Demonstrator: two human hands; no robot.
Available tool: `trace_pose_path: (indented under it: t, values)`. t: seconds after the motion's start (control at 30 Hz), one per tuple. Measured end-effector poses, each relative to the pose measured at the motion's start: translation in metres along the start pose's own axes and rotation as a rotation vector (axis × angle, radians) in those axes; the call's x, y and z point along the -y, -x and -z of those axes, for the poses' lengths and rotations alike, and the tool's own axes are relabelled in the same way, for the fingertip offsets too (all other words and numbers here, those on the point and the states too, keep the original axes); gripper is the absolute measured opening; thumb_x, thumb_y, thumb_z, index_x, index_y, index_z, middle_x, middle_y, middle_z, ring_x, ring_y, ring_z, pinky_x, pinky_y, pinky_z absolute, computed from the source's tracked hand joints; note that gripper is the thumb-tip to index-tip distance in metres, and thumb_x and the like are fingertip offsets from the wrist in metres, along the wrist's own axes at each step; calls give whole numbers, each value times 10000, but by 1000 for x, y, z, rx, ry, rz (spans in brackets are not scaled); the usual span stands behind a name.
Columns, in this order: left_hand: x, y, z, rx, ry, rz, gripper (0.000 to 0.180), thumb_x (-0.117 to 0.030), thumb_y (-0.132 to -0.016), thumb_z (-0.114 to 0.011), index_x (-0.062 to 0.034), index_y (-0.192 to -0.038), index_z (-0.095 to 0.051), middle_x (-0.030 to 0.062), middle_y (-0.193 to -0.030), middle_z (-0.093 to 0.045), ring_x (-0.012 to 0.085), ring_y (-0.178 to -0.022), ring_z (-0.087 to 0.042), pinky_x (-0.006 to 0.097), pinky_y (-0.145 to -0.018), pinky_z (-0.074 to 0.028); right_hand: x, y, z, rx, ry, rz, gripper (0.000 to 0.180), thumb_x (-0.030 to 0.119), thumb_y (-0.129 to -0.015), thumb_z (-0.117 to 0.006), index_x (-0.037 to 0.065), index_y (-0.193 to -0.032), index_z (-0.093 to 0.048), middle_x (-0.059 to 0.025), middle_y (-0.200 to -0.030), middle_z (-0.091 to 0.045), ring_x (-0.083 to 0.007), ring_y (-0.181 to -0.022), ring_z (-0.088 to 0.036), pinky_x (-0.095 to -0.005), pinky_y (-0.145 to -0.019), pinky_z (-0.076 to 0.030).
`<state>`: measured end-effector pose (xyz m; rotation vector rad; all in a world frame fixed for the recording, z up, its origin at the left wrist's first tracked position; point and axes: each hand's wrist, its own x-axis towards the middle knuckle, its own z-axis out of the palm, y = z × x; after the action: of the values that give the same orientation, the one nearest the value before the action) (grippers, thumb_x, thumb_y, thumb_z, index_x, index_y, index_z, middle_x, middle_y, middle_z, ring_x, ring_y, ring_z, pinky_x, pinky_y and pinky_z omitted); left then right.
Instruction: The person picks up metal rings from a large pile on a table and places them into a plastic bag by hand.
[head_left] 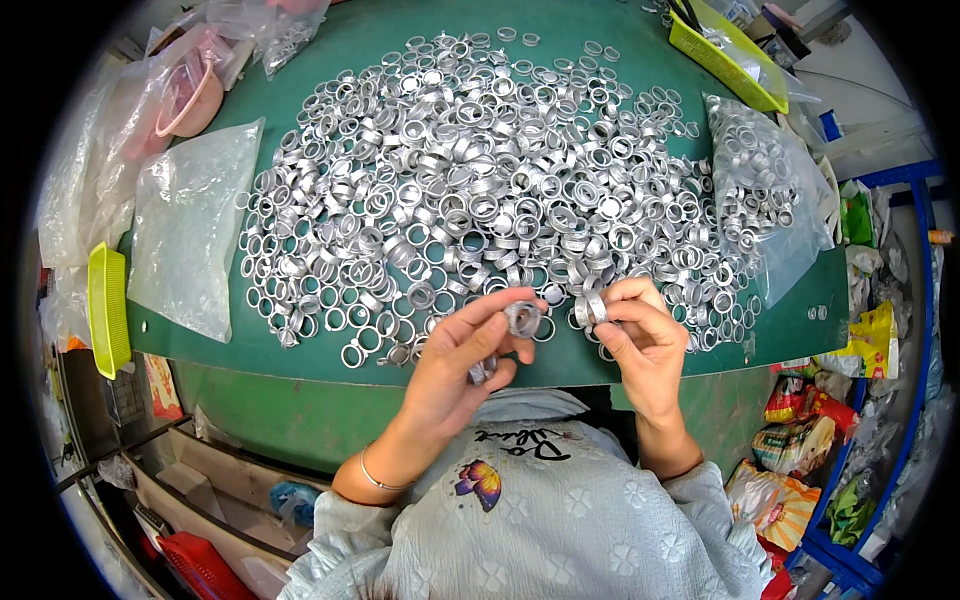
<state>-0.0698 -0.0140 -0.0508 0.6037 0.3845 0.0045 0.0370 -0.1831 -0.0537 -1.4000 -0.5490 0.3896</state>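
A wide heap of silver metal rings [440, 170] covers the middle of the green table [400, 20]. At its near edge my left hand [455, 365] is closed on metal rings: one ring [522, 319] sits between thumb and index finger, and another ring [480, 373] shows by the curled lower fingers. Just to the right, my right hand [645, 340] pinches a metal ring [591, 307] between thumb and fingertips. The two hands are apart, above the table's front edge. How many rings lie inside the left palm is hidden.
A clear bag of rings [755, 180] lies at the right, below a yellow-green basket [735, 62]. An unfilled clear plastic bag [195, 230] lies left of the heap. Farther left are a pink basin [192, 103] and another yellow-green basket [108, 310]. A blue rack [850, 440] stands at the right.
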Motion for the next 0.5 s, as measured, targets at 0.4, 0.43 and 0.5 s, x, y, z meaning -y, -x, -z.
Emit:
trace_pose_path:
  t: [0.4,0.43,0.5]
  values:
    - [12,0,-18,-8,-580,-264,353,1,-806,-655,-25,-1151,-585,25,-984,-552,54,-732,-539,175,-631,-452,0,6,-8,119,147,89,123,-53,-744,-686,-43,-855,-633,-87,-930,-549,-158,-864,-537,-265,-734,-440]
    - [9,1,-19,-6,-567,-227,311,6,-800,-654,-8,-1107,-606,22,-962,-542,64,-743,-544,181,-631,-448,-2,8,-9,78,-42,12,120,-62,-760,-668,-45,-869,-621,-84,-944,-542,-151,-863,-530,-265,-757,-433]
    - [14,-3,-11,21,-763,-377,306,-11,-813,-650,1,-1114,-599,32,-931,-556,58,-669,-525,172,-532,-402,-4,8,-9,51,-153,-15,112,-65,-778,-651,-48,-881,-610,-83,-956,-534,-147,-863,-523,-264,-771,-427]
